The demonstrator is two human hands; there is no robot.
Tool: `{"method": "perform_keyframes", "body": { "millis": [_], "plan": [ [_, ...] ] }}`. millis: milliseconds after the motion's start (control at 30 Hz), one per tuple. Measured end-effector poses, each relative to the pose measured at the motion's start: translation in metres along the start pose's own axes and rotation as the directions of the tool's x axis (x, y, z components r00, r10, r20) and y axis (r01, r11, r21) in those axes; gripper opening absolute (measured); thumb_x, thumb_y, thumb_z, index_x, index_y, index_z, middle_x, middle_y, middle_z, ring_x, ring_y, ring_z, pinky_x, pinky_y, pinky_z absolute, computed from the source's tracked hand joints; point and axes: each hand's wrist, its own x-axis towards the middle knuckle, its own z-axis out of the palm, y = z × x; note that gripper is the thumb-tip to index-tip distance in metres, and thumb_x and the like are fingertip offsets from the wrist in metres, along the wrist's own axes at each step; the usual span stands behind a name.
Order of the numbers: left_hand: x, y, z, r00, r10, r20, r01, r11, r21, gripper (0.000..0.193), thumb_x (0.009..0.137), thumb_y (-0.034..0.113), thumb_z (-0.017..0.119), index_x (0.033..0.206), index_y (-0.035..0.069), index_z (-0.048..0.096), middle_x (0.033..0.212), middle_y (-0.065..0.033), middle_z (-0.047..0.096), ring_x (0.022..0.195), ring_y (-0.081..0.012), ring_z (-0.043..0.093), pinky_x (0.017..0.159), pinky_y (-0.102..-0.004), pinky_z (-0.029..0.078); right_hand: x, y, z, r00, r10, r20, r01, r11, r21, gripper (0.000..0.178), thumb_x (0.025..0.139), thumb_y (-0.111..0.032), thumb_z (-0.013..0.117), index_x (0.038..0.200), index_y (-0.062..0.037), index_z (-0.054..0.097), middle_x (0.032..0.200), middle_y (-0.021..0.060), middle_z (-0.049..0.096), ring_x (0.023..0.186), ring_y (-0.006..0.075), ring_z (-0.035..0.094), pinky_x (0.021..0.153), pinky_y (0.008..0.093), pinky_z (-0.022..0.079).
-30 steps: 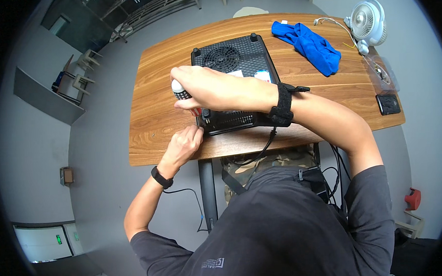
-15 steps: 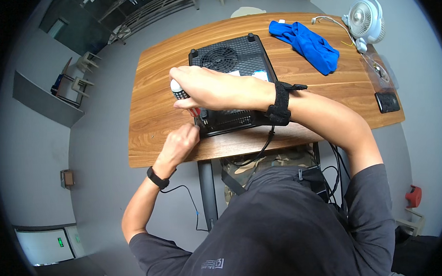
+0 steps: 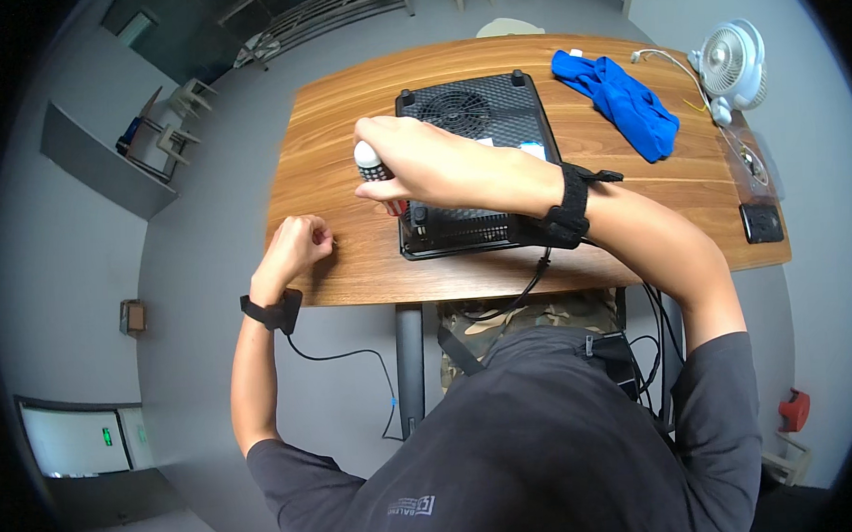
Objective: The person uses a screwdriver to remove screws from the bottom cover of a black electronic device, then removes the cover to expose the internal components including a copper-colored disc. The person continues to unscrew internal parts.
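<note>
A black appliance (image 3: 523, 100) with a round fan grille, a textured base and small feet lies upside down on the wooden table. My right hand (image 3: 412, 167) is closed around a screwdriver (image 3: 368, 156) with a white-ended handle, patterned dark and red further down. The tool points down at the appliance's near left corner; its tip is too small to make out. Left of the appliance, apart from it, my left hand (image 3: 297, 245) rests low over the table with its fingers curled together. Whatever these fingers pinch, if anything, is hidden.
A blue cloth (image 3: 619, 105) lies crumpled at the far right of the table (image 3: 343, 108). Beyond it stand a small white fan (image 3: 731, 58) with its cable and a black phone (image 3: 761, 223). A black cable (image 3: 540, 275) hangs over the near edge.
My left hand has moved left, away from the appliance's near corner, to the table surface beside it. My right hand keeps the screwdriver at the same corner. The whole view has shifted slightly.
</note>
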Motion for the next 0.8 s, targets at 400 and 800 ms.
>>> {"method": "perform_keyframes", "body": {
  "millis": [400,800],
  "plan": [
    [0.001,-0.042,0.004,0.99,-0.098,0.105,0.1,0.995,-0.014,0.009,0.08,0.006,0.071,0.08,-0.003,0.071,0.076,-0.0186,0.071,0.069,-0.0314,0.069,0.071,-0.0386,0.056,0.0,-0.004,-0.003,0.999,0.025,0.043,-0.026,1.0,0.014,0.044,0.09,-0.029,0.079,0.104,0.0019,0.051,0.094,0.0216,0.061,0.09,0.0387,0.063,0.078,0.0457,0.051],
    [0.003,-0.014,-0.027,0.994,-0.098,0.048,0.098,0.995,0.008,0.012,0.085,0.008,0.07,0.087,-0.003,0.071,0.082,-0.0174,0.074,0.072,-0.0292,0.071,0.07,-0.0386,0.056,0.008,-0.014,-0.055,0.999,0.049,-0.023,-0.05,0.997,-0.06,0.045,0.092,-0.033,0.077,0.099,0.0051,0.055,0.086,0.0244,0.069,0.082,0.036,0.073,0.072,0.04,0.058]
  ]
}}
